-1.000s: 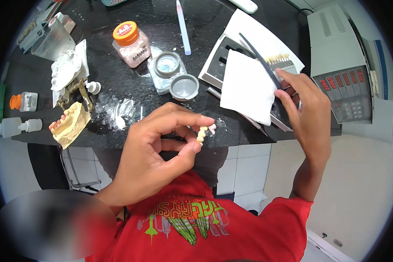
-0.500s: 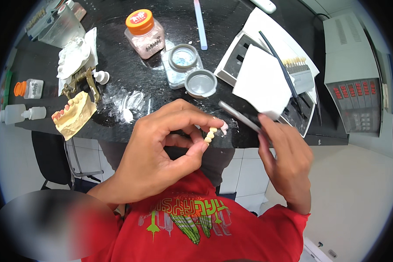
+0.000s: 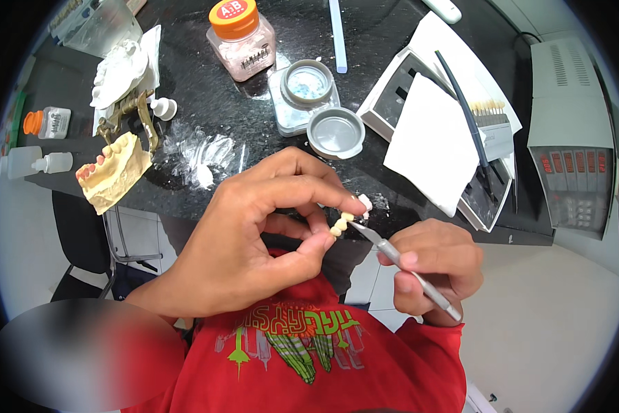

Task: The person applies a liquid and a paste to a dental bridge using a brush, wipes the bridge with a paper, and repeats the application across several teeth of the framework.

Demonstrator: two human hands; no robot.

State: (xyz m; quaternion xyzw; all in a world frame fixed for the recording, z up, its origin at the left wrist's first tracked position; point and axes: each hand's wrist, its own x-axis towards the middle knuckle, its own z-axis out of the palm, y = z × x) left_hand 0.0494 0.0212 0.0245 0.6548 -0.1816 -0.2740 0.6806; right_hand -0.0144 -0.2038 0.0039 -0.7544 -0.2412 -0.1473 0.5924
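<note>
Between the thumb and index fingertips of my left hand (image 3: 268,224) is a small yellowish dental bridge (image 3: 341,224) of a few joined teeth. My right hand (image 3: 436,265) grips a silver craft knife (image 3: 419,279) like a pen. Its pointed blade (image 3: 366,231) reaches the upper end of the bridge and seems to touch it. A small white lump (image 3: 365,204) lies on the black worktop just past my left index fingertip. At the left edge of the table is a yellow plaster dental model (image 3: 116,175) with some reddish teeth.
A brass articulator with a white cast (image 3: 120,72) stands behind the model. White powder (image 3: 203,162) is smeared nearby. Farther back are an orange-lidded jar (image 3: 242,41) and an opened grey-lidded pot (image 3: 308,82). White tissue (image 3: 433,144) and a brush (image 3: 464,110) lie across a case at right.
My right hand has turned the knife round, so its blade now points at the bridge. The blade has come up to the bridge, which my left hand still pinches.
</note>
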